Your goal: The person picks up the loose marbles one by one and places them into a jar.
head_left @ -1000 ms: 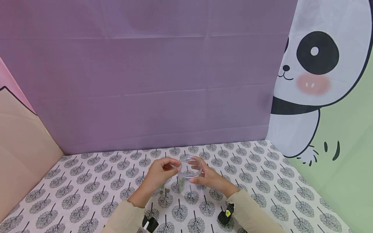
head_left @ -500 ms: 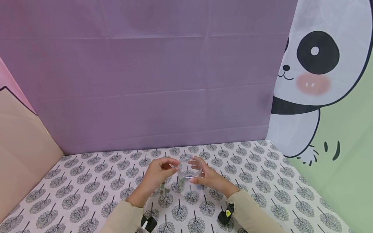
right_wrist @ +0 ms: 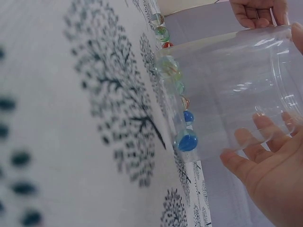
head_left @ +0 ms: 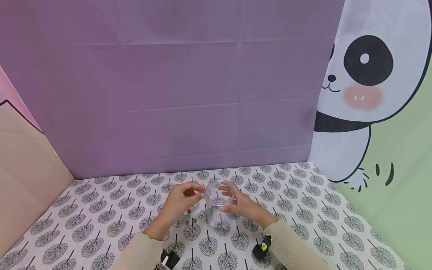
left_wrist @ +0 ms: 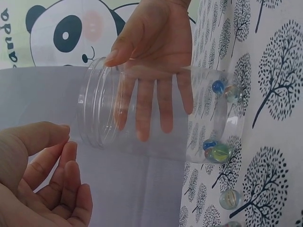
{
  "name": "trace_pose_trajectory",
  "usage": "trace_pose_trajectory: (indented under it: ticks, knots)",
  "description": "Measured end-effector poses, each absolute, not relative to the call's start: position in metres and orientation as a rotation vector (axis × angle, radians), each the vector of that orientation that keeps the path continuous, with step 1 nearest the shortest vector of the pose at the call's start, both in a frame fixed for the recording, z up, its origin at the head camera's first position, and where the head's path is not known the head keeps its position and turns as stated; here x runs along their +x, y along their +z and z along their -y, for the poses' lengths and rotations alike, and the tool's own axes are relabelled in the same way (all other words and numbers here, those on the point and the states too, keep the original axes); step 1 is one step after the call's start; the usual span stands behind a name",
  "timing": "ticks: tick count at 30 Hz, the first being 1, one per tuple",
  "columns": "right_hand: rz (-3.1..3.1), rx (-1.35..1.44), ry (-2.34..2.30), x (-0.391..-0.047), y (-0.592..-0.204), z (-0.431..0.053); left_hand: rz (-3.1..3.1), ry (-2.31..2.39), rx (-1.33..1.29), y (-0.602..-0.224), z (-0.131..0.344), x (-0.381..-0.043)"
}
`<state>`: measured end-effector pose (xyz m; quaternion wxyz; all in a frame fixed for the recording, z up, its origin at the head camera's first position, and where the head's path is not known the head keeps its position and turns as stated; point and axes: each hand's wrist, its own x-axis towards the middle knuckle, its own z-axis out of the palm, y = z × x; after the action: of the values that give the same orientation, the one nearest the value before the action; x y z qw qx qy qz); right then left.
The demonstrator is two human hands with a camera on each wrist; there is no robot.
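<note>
Where the clear jar point(head_left: 215, 204) stood: upright at 6 o'clock of the head view, its base seemingly on the tree-print cloth point(head_left: 116, 225), between the two hands.
Right hand point(head_left: 244, 207): at the jar's 3 o'clock we saw it grasping the wall, thumb on the near side by the rim, fingers round the far side.
Left hand point(head_left: 181, 198): at 9 o'clock, just beside the rim, it had loosely bent fingers, with thumb and forefinger tips nearly meeting; we could not tell whether anything tiny sat between them.
Jar's feel: we judged it light, stiff, thin-walled, probably plastic, and somewhat slippery on its smooth sides.
Best hold: we favoured the wall just under the ridged neck, spanned lightly from 3 o'clock.
Jar's look: we saw a colourless, straight-sided cylinder, glinting, with screw ridges and no lid on it.
Marbles inside point(left_wrist: 221, 153): blue, clear and yellow-green, they lay at the base; we took them for hard, slick glass, apt to roll.
Loose marbles point(head_left: 188, 216): near the jar, at its 8 o'clock, we saw a small cluster, greenish, clear and reddish.
</note>
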<state>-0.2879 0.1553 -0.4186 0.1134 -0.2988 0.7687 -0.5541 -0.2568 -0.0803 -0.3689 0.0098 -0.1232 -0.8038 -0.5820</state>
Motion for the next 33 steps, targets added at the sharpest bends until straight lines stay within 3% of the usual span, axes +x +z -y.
trace_pose_trajectory:
  ticks: [33]
  knots:
    - [-2.316,-0.869,-1.605,-0.287,-0.416,-0.153,2.514,-1.819,-0.317,-0.385,0.095,-0.262]
